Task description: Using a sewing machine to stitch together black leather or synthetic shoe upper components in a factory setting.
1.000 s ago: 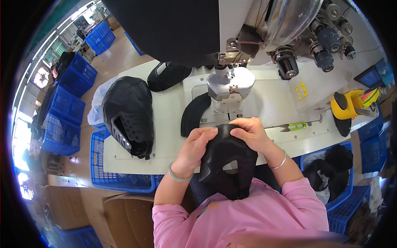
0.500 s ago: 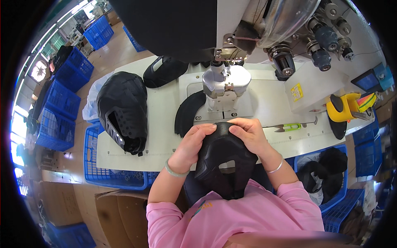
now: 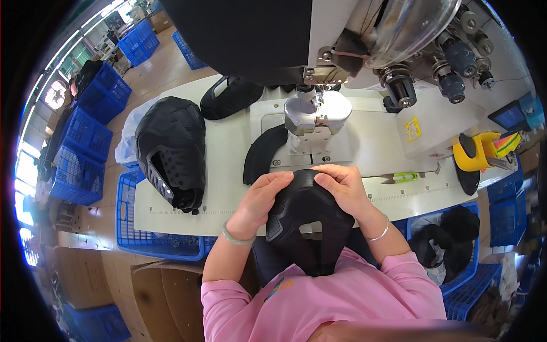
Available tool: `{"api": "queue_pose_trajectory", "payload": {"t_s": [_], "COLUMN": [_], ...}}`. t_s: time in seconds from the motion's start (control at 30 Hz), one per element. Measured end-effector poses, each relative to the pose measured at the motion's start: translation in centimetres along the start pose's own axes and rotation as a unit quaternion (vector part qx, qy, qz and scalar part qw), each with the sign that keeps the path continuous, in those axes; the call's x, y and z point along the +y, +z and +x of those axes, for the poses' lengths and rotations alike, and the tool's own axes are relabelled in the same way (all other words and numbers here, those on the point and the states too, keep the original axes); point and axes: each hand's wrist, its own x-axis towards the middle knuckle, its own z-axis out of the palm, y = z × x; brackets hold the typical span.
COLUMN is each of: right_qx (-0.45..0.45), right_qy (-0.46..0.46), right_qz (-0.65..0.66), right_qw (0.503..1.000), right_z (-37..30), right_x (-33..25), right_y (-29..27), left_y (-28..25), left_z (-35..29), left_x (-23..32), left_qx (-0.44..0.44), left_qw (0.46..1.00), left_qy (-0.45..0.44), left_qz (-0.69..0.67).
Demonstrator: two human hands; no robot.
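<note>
A black shoe upper (image 3: 307, 199) is held between my two hands at the table's near edge, its rounded toe end pointing away from me and its opening showing lower down. My left hand (image 3: 268, 195) pinches the toe end on the left, thumb on top. Opposite it, my right hand (image 3: 343, 188) grips the same end with its thumb pressed on the surface. Just beyond them stands the post of a sewing machine (image 3: 317, 114). Curved black pieces (image 3: 263, 155) lie by the post's left side.
A stack of black uppers (image 3: 171, 148) sits on the left of the white table (image 3: 228, 194), with another upper (image 3: 231, 97) behind. Green-handled snips (image 3: 401, 177) and a yellow holder (image 3: 474, 153) are on the right. Blue crates (image 3: 128, 219) stand beside and under the table.
The view has shifted slightly, so the machine and table appear a little farther right. Both hands keep their hold on the upper, which has tilted a little.
</note>
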Motion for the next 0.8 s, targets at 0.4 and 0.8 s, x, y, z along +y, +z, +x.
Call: {"api": "queue_pose_trajectory", "payload": {"t_s": [0.4,0.8], "right_qx": [-0.010,0.016], "right_qy": [0.033,-0.401], "right_qz": [0.012,-0.264], "right_qw": [0.999,0.877], "right_z": [0.1,0.3], "right_x": [-0.2,-13.6], "right_y": [1.2,-2.0], "left_y": [1.1,12.5], "left_z": [-2.8,-3.2], "left_x": [2.2,9.2], "left_qx": [0.087,0.021], "left_qw": [0.957,0.608], "left_qy": [0.116,0.448], "left_qz": [0.251,0.656]}}
